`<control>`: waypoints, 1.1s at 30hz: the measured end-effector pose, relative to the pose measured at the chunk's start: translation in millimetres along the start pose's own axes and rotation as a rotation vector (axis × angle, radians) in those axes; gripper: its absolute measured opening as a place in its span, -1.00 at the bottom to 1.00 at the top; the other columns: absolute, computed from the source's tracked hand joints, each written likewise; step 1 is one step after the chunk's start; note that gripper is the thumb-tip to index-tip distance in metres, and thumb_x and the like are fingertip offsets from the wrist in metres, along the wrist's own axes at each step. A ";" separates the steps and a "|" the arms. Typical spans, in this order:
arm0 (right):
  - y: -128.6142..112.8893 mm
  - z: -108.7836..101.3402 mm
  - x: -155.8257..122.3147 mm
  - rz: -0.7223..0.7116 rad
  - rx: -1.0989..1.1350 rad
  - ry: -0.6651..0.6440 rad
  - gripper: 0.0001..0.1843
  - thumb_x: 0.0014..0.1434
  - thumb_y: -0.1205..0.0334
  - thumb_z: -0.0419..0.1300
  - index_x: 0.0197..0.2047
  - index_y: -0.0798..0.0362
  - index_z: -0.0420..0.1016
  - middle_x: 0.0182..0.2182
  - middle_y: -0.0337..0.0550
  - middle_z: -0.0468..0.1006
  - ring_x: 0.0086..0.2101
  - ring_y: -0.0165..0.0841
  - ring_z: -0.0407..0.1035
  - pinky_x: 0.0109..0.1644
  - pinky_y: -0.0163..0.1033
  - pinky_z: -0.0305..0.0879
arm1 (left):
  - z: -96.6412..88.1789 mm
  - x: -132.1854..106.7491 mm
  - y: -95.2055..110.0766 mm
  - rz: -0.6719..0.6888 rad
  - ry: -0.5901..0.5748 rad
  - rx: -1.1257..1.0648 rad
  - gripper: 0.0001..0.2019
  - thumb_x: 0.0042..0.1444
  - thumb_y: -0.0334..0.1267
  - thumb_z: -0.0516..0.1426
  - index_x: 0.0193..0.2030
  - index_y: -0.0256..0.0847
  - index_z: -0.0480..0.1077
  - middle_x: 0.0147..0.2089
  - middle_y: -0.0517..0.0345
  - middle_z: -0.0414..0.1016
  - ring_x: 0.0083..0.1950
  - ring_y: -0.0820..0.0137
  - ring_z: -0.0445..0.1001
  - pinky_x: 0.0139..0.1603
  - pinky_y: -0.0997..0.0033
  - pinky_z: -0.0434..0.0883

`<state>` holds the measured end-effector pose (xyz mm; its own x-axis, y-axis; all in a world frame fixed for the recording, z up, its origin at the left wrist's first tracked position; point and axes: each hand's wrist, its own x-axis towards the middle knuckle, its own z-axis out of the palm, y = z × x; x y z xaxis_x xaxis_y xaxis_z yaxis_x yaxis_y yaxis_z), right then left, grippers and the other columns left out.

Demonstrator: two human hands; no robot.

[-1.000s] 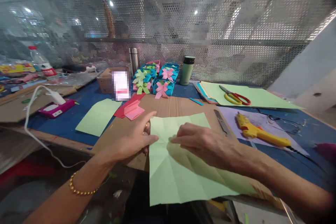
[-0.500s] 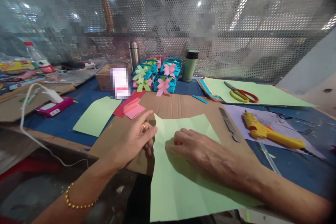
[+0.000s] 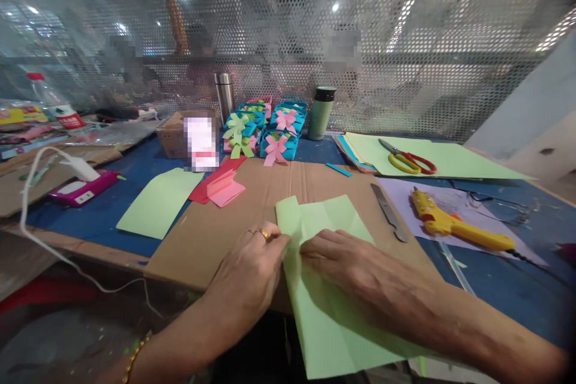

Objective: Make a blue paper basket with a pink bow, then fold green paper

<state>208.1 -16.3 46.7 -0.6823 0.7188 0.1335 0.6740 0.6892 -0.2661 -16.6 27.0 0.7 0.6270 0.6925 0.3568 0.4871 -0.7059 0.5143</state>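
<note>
A creased sheet of light green paper (image 3: pixel 346 330) lies over the front edge of the cardboard, with its left margin curled up and over. My left hand (image 3: pixel 258 258) pinches that curled margin between thumb and fingers. My right hand (image 3: pixel 342 258) rests on top of the sheet just right of the curl, its fingers bent and pressed down with the tips partly hidden. I cannot make out anything between the right fingers. Left of the sheet, a folded pink paper piece (image 3: pixel 227 192) sits on red paper (image 3: pixel 202 189).
A metal blade (image 3: pixel 387 211) lies on the cardboard (image 3: pixel 189 252). At right are a yellow glue gun (image 3: pixel 463 231) and scissors (image 3: pixel 407 161) on a green paper stack (image 3: pixel 472 162). Blue paper baskets (image 3: pixel 288 144), a green tumbler (image 3: pixel 321 114) and a phone (image 3: pixel 201 144) stand behind; a power strip (image 3: pixel 85 189) lies left.
My left hand has moved in and taken hold of the green sheet's left edge, which is now curled over toward the right. My right hand has stayed on the sheet. The view has shifted slightly.
</note>
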 end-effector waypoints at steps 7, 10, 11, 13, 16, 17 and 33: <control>-4.1 -2.8 -3.9 0.051 0.034 -0.086 -0.71 0.36 0.54 -0.03 -0.16 0.08 0.47 -0.17 -0.09 0.52 -0.13 -0.26 0.38 0.05 -0.08 0.32 | 6.3 -4.4 -6.5 0.121 0.092 0.260 -0.70 0.30 -0.51 0.00 0.06 -0.23 0.45 0.17 -0.09 0.42 0.05 0.12 0.38 0.02 0.02 0.35; -1.7 2.1 -4.2 0.037 0.012 -0.032 -0.70 0.37 0.52 -0.04 -0.16 0.06 0.48 -0.19 -0.11 0.52 -0.16 -0.28 0.39 0.04 -0.09 0.34 | 7.6 -4.0 -14.7 0.205 0.140 0.233 -0.66 0.28 -0.57 0.00 0.10 -0.24 0.41 0.20 -0.04 0.44 0.20 0.17 0.35 0.19 0.05 0.28; -0.5 3.7 -3.8 0.025 0.003 -0.004 -0.69 0.37 0.52 -0.05 -0.17 0.06 0.48 -0.21 -0.12 0.52 -0.18 -0.29 0.39 0.02 -0.10 0.35 | 8.2 -3.0 -16.7 0.216 0.155 0.221 -0.66 0.28 -0.57 0.00 0.11 -0.24 0.41 0.17 -0.01 0.47 0.23 0.20 0.35 0.24 0.06 0.24; 1.1 5.5 -2.8 0.001 -0.013 0.030 -0.66 0.36 0.54 -0.07 -0.20 0.05 0.48 -0.23 -0.12 0.52 -0.20 -0.30 0.39 -0.03 -0.12 0.37 | 9.2 0.7 -18.8 0.224 0.176 0.207 -0.69 0.31 -0.55 -0.01 0.09 -0.24 0.40 0.12 0.02 0.50 0.23 0.24 0.36 0.28 0.11 0.21; -2.4 2.7 -2.8 0.003 -0.033 0.002 -0.69 0.35 0.55 -0.05 -0.24 0.08 0.46 -0.23 -0.11 0.52 -0.22 -0.30 0.39 -0.07 -0.14 0.37 | 9.6 8.3 -18.6 0.228 0.174 0.209 -0.76 0.36 -0.48 -0.02 0.02 -0.23 0.42 0.03 0.05 0.54 0.15 0.24 0.43 0.19 0.14 0.23; -5.2 0.2 -3.7 0.006 -0.033 -0.020 -0.71 0.36 0.54 -0.03 -0.23 0.09 0.46 -0.23 -0.10 0.52 -0.20 -0.30 0.39 -0.06 -0.15 0.37 | 9.5 10.4 -18.5 0.231 0.167 0.220 -0.76 0.37 -0.46 -0.03 0.00 -0.22 0.42 -0.01 0.06 0.54 0.09 0.24 0.46 0.14 0.14 0.24; 98.7 -64.2 -139.2 0.946 -0.614 -0.016 -0.67 0.34 0.14 0.13 0.05 0.14 0.53 -0.09 0.19 0.57 -0.11 0.00 0.47 -0.11 -0.01 0.30 | 0.8 31.5 -27.0 0.324 0.096 0.390 -0.49 0.33 -0.55 -0.09 0.37 -0.16 0.20 -0.09 0.09 0.55 -0.09 0.28 0.49 -0.08 0.27 0.22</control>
<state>387.8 -42.4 63.1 0.1764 0.9777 0.1137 0.9442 -0.2007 0.2613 -9.5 67.7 -2.6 0.7333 0.4271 0.5290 0.4796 -0.8765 0.0427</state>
